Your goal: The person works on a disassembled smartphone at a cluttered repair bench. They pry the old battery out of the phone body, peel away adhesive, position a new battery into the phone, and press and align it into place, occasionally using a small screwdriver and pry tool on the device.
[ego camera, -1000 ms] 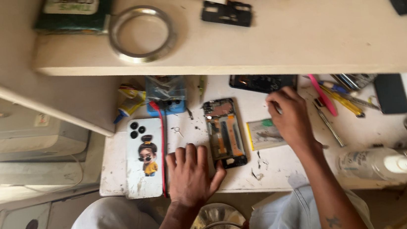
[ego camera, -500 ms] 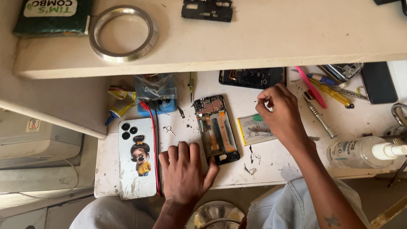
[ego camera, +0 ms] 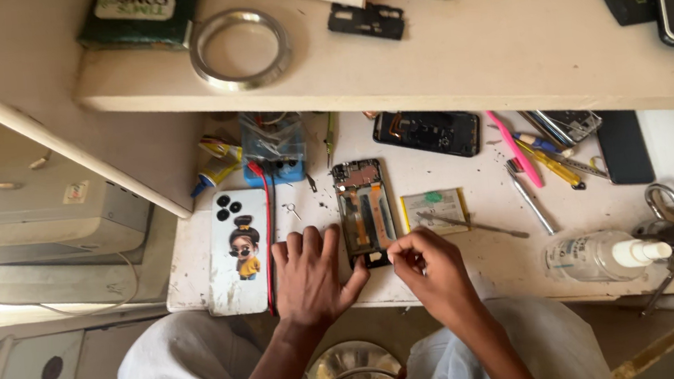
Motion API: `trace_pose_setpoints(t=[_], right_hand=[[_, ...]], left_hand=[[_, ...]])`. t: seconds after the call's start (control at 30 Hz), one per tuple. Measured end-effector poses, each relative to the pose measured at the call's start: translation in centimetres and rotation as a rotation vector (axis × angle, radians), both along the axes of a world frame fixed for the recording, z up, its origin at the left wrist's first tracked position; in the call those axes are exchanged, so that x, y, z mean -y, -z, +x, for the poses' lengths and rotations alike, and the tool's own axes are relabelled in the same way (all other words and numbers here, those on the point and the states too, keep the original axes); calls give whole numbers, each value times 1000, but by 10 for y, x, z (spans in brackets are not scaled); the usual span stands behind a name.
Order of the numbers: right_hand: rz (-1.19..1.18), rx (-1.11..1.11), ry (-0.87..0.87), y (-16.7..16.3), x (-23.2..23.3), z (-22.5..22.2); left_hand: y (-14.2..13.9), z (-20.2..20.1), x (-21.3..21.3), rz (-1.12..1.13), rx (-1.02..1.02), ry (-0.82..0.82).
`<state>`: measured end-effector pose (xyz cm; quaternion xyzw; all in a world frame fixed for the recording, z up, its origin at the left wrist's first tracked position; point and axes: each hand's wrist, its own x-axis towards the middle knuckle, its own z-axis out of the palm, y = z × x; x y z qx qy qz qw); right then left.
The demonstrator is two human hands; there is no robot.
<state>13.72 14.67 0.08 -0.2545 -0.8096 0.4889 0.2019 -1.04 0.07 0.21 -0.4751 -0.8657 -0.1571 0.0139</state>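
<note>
I see my left hand (ego camera: pixel 310 276) lying flat on the tabletop (ego camera: pixel 476 263), fingers spread and gripping nothing, its thumb touching the lower left corner of the opened phone (ego camera: pixel 365 211). That phone lies face down near the middle of the tabletop, its insides showing. My right hand (ego camera: pixel 430 275) is curled at the phone's lower right corner, fingertips pinched together; I cannot tell whether they grip anything. A white phone case (ego camera: pixel 239 251) lies just left of my left hand, and tweezers (ego camera: pixel 472 224) rest across a battery (ego camera: pixel 435 207) to the right.
</note>
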Motion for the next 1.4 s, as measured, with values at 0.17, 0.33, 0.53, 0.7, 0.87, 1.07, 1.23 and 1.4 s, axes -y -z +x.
trace_pose_setpoints(t=[0.17,0.33,0.53,0.7,0.87,1.07,1.23,1.4], right_hand=[[71,27,27,4,2,-10],[116,40,31,6,6,-14],[112,94,13,4,3,-15],[115,28,-11,3,1,-15],[98,91,-35,3,-4,-16],[123,67,-71,1,-8,-14],[-7,228,-83,-7,-14,-13],[-16,236,-89,-13,-13,-13]], left_hand=[[1,0,-1,-15,-6,12],[5,0,0,-22,-20,19],[6,0,0,-8,-37,24],[6,0,-1,-25,-35,18],[7,0,0,23,-50,26],[8,0,1,12,-35,28],[9,-1,1,16,-43,28],[9,0,1,-7,-36,25]])
